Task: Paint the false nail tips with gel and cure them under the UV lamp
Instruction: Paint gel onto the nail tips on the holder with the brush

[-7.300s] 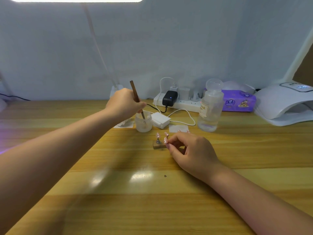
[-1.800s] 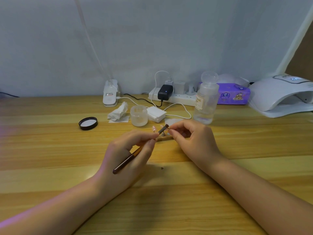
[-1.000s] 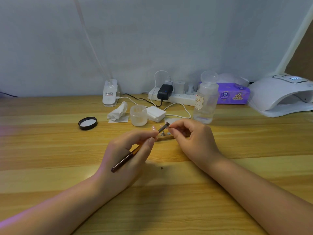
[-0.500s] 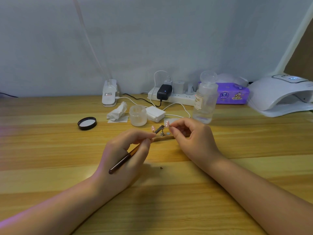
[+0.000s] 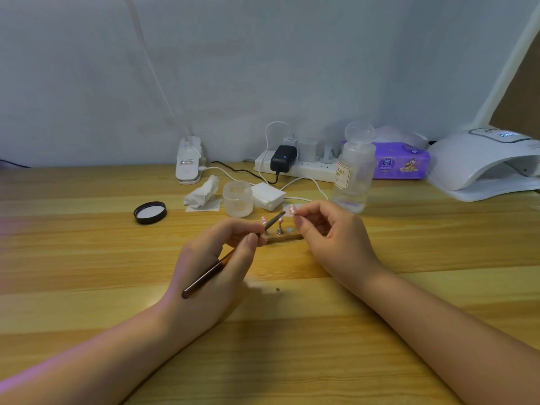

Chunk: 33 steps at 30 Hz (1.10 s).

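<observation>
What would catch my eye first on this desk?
Mid-desk, the left hand holds a brush towards a nail tip pinched by the right hand, above a small wooden stand. At far right sits a white UV lamp.

pale grey wall (image 5: pixel 292 68) behind a wooden table (image 5: pixel 87 258).

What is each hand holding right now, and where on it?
Left hand grips the brush near its bristle end. Right hand pinches a nail tip from below; the exact contact point is too small to tell.
</observation>
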Each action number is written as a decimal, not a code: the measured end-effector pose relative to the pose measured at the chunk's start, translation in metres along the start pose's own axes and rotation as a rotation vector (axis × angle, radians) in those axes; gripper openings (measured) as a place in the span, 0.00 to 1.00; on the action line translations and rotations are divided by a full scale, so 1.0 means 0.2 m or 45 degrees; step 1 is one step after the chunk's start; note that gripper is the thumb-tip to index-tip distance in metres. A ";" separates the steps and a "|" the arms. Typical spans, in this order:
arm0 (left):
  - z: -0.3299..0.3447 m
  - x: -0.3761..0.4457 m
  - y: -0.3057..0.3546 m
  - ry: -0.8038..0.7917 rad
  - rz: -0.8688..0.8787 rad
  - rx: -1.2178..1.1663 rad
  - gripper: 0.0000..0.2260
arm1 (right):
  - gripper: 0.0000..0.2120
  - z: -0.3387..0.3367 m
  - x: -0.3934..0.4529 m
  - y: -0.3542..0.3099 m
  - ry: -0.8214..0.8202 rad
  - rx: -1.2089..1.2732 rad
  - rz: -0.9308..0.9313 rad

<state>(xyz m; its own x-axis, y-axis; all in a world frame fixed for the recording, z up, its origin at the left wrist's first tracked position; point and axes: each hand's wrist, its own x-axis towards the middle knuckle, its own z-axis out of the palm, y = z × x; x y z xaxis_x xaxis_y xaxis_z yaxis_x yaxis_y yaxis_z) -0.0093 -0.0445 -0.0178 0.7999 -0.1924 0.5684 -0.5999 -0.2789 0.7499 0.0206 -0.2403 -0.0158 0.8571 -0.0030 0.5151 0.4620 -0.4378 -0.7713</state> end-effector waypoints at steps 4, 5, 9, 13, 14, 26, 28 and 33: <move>0.00 0.00 0.00 0.034 -0.001 -0.131 0.09 | 0.04 0.00 0.00 0.00 -0.023 0.029 -0.006; 0.00 0.00 0.00 0.033 0.003 -0.151 0.10 | 0.04 0.00 0.00 0.00 -0.028 0.037 -0.008; 0.00 0.01 -0.01 0.033 0.005 -0.193 0.11 | 0.04 0.00 0.00 0.00 -0.058 0.052 -0.024; 0.00 0.01 0.00 0.011 -0.031 -0.231 0.10 | 0.05 0.00 0.00 0.00 -0.067 0.054 -0.042; 0.01 0.01 0.00 -0.005 -0.037 -0.232 0.08 | 0.05 0.00 0.00 0.00 -0.066 0.054 -0.042; 0.00 0.02 -0.01 0.076 -0.052 -0.274 0.10 | 0.05 -0.01 -0.01 -0.01 -0.112 0.106 -0.028; 0.00 0.02 -0.02 0.090 -0.049 -0.270 0.11 | 0.05 -0.01 -0.01 -0.01 -0.118 0.106 -0.024; 0.00 0.01 -0.02 0.084 -0.043 -0.299 0.10 | 0.06 -0.01 -0.01 0.00 -0.107 0.127 -0.024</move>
<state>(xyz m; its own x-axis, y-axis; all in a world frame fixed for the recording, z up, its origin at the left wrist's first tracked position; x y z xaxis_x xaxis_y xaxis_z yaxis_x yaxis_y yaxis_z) -0.0044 -0.0444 -0.0201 0.8214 -0.1229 0.5569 -0.5660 -0.0561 0.8225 0.0195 -0.2418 -0.0164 0.8623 0.0818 0.4997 0.4948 -0.3454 -0.7974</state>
